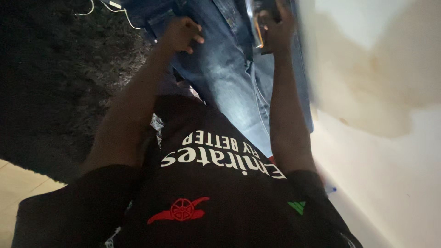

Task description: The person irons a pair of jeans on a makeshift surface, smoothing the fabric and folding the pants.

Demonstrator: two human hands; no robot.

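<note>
Two hands work at the far end of the jeans (229,78), which lie stretched out from our lap toward the top of the view. Our left hand (181,34) is curled shut, its fingers bunching the denim at the left edge of the jeans near the waistband. Our right hand (273,27) is closed around a dark, flat object (266,9) with a shiny edge, held just above the right side of the jeans; it is too blurred for us to name.

The jeans are faded blue, soft and floppy, and we judge them fairly heavy for cloth: they will sag and fold wherever they are not held up, but they are neither slippery nor fragile. The thick seams and the waistband look like the firmest places to take hold, since a pinch in the middle of a leg would only gather loose cloth.

Further out, a dark shaggy rug (55,78) lies to the left of the jeans, with a thin white cable (110,9) trailing across its far edge. Pale floor (18,188) shows at the rug's near corner. To the right runs a cream wall (381,138) with a broad brownish stain. Nearest us is our own black shirt (206,197).
</note>
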